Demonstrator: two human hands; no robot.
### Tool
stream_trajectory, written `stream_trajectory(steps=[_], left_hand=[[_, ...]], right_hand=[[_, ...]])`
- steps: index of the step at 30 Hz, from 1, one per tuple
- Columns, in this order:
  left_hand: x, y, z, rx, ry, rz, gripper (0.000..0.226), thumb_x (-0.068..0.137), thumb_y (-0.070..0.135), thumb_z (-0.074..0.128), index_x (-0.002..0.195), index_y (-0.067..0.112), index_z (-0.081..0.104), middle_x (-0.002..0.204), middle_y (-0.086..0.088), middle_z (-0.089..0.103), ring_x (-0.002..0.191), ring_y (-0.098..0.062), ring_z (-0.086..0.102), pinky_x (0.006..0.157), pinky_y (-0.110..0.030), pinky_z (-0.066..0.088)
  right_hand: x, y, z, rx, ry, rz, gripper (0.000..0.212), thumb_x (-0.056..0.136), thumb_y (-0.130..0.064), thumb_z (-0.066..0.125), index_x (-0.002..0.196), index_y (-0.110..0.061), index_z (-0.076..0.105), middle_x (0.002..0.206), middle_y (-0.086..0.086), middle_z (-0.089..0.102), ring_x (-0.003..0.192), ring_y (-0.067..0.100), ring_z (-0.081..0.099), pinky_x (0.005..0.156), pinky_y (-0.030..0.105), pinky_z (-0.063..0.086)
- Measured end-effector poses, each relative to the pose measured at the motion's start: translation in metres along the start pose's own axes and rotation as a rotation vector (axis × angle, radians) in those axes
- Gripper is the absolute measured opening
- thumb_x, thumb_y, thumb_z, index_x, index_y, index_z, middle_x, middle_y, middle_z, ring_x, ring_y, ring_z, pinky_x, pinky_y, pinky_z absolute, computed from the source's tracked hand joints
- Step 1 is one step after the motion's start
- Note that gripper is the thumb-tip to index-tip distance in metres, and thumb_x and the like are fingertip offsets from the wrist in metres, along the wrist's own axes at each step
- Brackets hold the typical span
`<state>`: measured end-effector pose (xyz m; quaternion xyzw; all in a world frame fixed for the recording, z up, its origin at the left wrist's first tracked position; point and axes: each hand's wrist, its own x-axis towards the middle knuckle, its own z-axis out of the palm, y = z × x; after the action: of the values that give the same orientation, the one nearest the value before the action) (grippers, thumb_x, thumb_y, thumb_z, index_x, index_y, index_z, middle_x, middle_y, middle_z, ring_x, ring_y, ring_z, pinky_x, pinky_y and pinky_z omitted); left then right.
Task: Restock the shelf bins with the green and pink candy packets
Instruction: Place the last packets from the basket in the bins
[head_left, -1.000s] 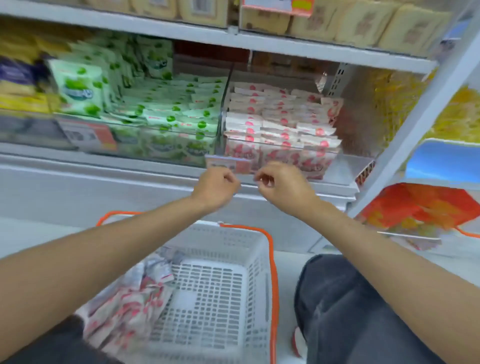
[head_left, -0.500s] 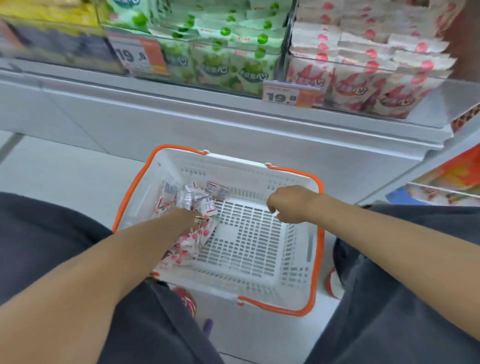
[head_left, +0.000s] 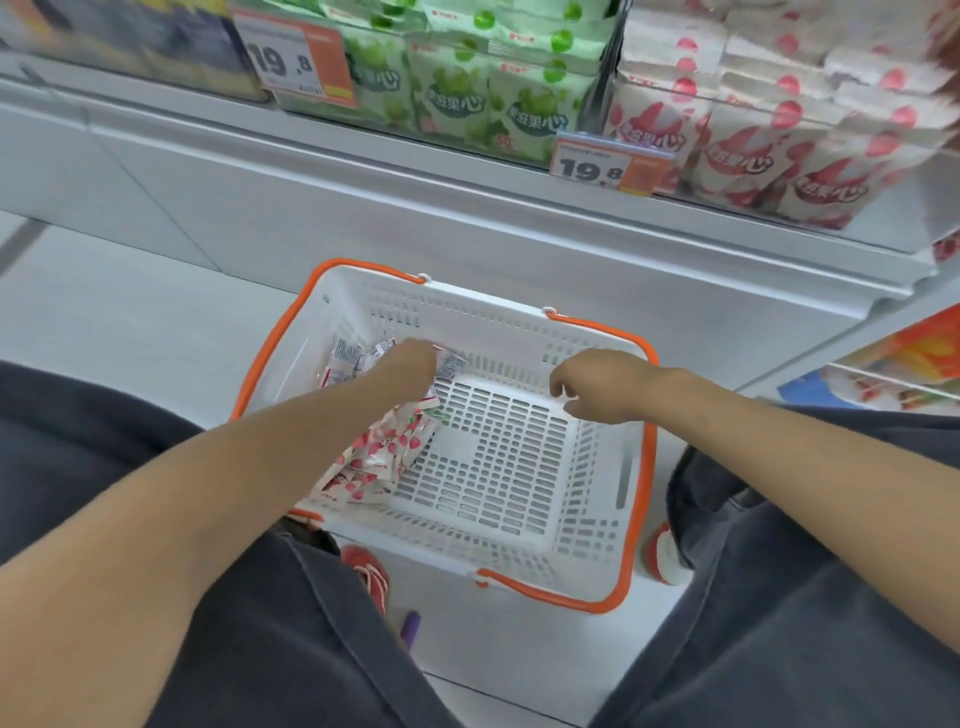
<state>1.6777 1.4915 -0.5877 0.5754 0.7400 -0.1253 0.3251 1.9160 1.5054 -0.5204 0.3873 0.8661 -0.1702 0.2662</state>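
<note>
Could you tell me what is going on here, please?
A person squats at a shelf, restocking candy. Their left hand is down among the pink candy packets heaped in the left side of a white basket on the floor; whether it grips one is hidden. The right hand hovers over the basket's bare side, holding nothing. Above, the green bin and the pink bin look well filled.
</note>
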Motion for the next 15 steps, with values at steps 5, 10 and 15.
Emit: stream_trajectory(steps=[5, 10, 15], left_hand=[[-0.035, 0.061, -0.043, -1.005, -0.083, 0.01, 0.008, 0.083, -0.005, 0.07, 0.082, 0.003, 0.066, 0.081, -0.008, 0.066, 0.071, -0.015, 0.066, 0.063, -0.021, 0.059], [-0.05, 0.088, -0.063, -1.368, -0.192, 0.032, 0.02, 0.094, 0.024, 0.064, 0.102, 0.005, 0.065, 0.085, -0.006, 0.066, 0.069, -0.009, 0.062, 0.064, -0.017, 0.056], [-0.05, 0.102, -0.066, -1.236, -0.048, 0.267, 0.039, 0.095, 0.044, 0.057, 0.112, 0.01, 0.067, 0.101, -0.002, 0.07, 0.094, -0.016, 0.062, 0.084, -0.029, 0.05]], right_hand=[[-0.003, -0.01, -0.006, 0.458, 0.099, 0.032, 0.09, 0.082, -0.038, 0.075, 0.152, -0.017, 0.022, 0.151, 0.001, 0.039, 0.132, 0.02, 0.044, 0.107, 0.03, 0.038], [-0.016, 0.001, -0.035, 0.896, 0.3, 0.13, 0.013, 0.087, -0.018, 0.068, 0.096, -0.016, 0.059, 0.084, 0.0, 0.068, 0.073, 0.015, 0.063, 0.07, 0.02, 0.049], [-0.031, 0.026, -0.056, 1.43, 0.144, 0.121, 0.024, 0.09, -0.01, 0.066, 0.113, -0.008, 0.064, 0.113, 0.013, 0.071, 0.109, 0.029, 0.066, 0.097, 0.039, 0.052]])
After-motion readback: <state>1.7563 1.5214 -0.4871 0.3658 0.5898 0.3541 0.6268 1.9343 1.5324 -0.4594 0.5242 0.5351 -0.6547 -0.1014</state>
